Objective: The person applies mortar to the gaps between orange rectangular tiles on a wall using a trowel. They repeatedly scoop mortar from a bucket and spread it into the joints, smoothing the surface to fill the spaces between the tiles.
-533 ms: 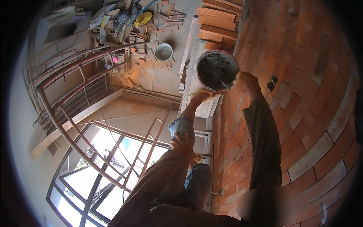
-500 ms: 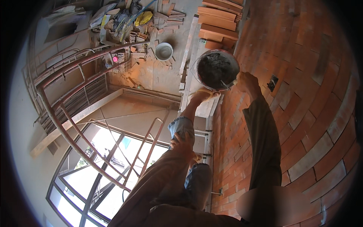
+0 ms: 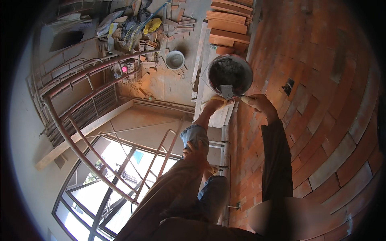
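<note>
My right hand (image 3: 259, 103), in a dark sleeve, is shut on the handle of a trowel (image 3: 227, 92). The trowel's blade lies at the near rim of a round black pan of grey mortar (image 3: 231, 68). The pan stands on a scaffold plank (image 3: 201, 60) beside the red brick wall (image 3: 321, 120). My left hand (image 3: 196, 152), in a brown sleeve, rests with spread fingers on my bent knee and holds nothing. My bare foot (image 3: 216, 104) stands on the plank just below the pan.
Stacked red bricks (image 3: 229, 20) lie on the plank beyond the pan. Rust-coloured scaffold rails (image 3: 80, 132) run at the left, with a drop to the floor below. Down there are a white bucket (image 3: 175, 59), rubble and bags. A small metal fitting (image 3: 288, 86) sticks out of the wall.
My right hand has come a little toward me along the wall, and the trowel blade now shows at the pan's near rim. The left hand and the pan have not moved.
</note>
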Action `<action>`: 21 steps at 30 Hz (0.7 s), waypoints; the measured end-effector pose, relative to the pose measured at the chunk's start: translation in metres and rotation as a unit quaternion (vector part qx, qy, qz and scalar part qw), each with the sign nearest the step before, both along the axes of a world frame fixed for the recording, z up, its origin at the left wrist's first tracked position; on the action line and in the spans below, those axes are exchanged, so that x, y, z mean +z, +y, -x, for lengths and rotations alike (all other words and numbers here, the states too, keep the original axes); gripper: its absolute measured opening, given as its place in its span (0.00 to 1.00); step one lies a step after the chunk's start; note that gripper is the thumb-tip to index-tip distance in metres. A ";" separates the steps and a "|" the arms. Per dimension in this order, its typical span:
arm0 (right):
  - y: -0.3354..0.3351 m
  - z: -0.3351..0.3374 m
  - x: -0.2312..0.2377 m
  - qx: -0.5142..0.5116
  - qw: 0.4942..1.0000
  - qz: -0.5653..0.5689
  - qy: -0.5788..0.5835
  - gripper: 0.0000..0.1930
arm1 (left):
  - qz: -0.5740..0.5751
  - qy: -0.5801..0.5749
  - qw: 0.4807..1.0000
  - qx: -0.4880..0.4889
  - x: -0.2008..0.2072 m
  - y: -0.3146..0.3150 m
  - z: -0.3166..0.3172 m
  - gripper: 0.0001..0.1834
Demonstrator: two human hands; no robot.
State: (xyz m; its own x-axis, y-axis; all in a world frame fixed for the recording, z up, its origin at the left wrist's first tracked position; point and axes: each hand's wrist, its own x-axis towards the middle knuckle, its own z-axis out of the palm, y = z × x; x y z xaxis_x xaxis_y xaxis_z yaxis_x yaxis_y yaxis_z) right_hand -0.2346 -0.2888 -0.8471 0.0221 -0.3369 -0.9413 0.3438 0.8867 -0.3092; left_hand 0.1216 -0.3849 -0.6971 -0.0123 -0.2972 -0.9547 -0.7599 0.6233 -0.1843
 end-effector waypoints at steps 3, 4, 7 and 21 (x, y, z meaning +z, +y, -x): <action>0.036 -0.047 0.024 -0.202 0.977 0.043 -0.044 0.29 | -0.017 0.017 1.000 -0.017 0.000 -0.001 -0.006 0.68; 0.034 -0.060 0.044 -0.232 0.971 0.039 -0.052 0.30 | -0.023 0.017 0.999 -0.025 0.001 -0.002 -0.003 0.66; 0.058 -0.099 0.091 -0.362 0.925 0.075 -0.092 0.33 | -0.007 0.000 0.997 -0.075 0.021 -0.001 0.018 0.63; 0.183 -0.283 0.458 -0.557 0.772 0.305 0.016 0.26 | -0.063 0.210 0.960 -0.175 0.021 -0.004 0.007 0.47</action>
State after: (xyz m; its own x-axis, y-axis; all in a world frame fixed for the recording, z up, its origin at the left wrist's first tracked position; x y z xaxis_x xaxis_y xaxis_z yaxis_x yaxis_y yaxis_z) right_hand 0.0482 -0.1056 -0.3893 -0.6213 -0.5107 -0.5943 0.7719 -0.2683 -0.5764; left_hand 0.1145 -0.3892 -0.6760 -0.4813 -0.0875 -0.8722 -0.4907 0.8514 0.1854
